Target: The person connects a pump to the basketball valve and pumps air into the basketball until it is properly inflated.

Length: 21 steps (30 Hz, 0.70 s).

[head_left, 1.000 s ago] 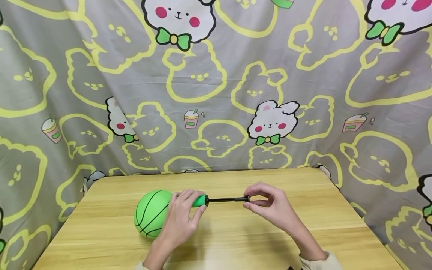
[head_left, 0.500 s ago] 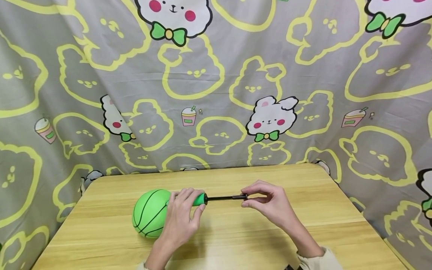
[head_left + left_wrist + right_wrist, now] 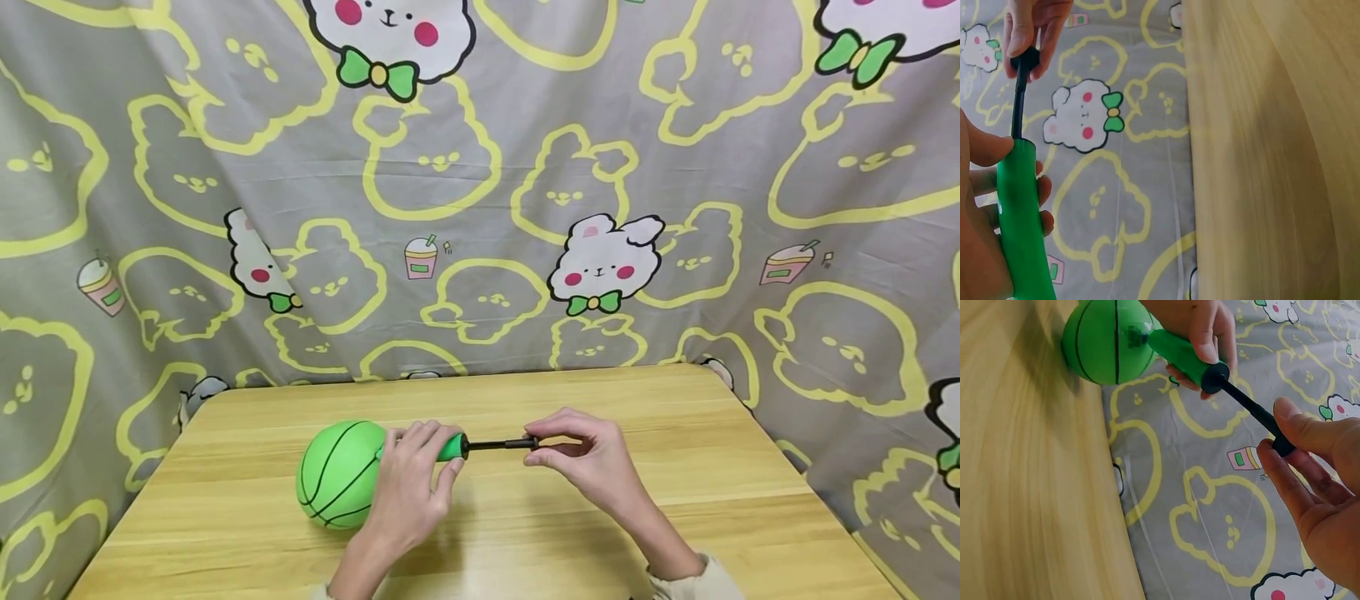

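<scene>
A green ball [image 3: 337, 479] with black lines sits on the left part of the table in the head view. A small hand pump [image 3: 453, 447] lies level to its right, its green barrel [image 3: 1022, 219] wrapped by the fingers and thumb of my left hand [image 3: 411, 483]. In the right wrist view the barrel's far end meets the ball's side. From the other end a thin black rod [image 3: 1247, 405] sticks out. My right hand [image 3: 588, 458] pinches the black knob [image 3: 1282, 446] at the rod's tip between thumb and fingers.
The wooden table [image 3: 675, 433] spreads under both hands, its back edge against a grey curtain [image 3: 480, 192] with yellow cartoon outlines. More curtain hangs along the left and right sides.
My right hand has moved left with the knob, and a shorter length of rod now shows. My left hand and the barrel have shifted slightly right. The ball stays about where it was.
</scene>
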Each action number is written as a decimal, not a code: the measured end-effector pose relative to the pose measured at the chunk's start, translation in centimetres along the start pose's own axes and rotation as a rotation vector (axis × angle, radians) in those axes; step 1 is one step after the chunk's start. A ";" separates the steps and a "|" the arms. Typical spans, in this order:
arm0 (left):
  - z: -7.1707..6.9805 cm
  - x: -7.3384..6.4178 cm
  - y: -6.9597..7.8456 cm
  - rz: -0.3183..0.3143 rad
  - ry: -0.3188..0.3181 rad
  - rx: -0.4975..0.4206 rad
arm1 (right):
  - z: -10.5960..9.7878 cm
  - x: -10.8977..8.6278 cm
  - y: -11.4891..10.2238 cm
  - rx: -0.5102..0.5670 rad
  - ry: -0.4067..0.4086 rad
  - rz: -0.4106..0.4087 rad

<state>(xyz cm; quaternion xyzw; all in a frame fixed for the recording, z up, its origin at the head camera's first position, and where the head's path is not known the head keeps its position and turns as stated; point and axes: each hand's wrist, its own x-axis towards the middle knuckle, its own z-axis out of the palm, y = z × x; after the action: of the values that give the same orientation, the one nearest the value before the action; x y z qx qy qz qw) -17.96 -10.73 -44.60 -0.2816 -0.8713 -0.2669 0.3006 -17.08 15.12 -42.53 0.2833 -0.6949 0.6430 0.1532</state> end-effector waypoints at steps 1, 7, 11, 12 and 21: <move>0.0 0.0 0.1 0.001 -0.002 0.000 | 0.1 0.0 0.1 -0.001 0.001 0.000; 0.3 -0.1 0.5 0.001 -0.019 -0.003 | 0.9 -0.2 0.4 -0.004 0.002 -0.003; 0.5 -0.2 0.7 0.003 -0.042 -0.013 | 1.5 -0.4 0.5 -0.009 0.009 0.007; 0.5 -0.3 0.8 0.004 -0.046 -0.013 | 1.6 -0.4 0.5 -0.010 0.009 0.011; 1.1 -0.4 1.3 0.044 -0.044 -0.014 | 2.8 -0.8 1.2 -0.018 0.016 0.002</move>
<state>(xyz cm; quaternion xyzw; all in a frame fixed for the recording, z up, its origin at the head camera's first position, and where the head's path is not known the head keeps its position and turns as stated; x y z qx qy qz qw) -17.24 -9.27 -45.22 -0.3084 -0.8695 -0.2601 0.2850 -16.67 12.51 -44.31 0.2760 -0.6996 0.6392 0.1608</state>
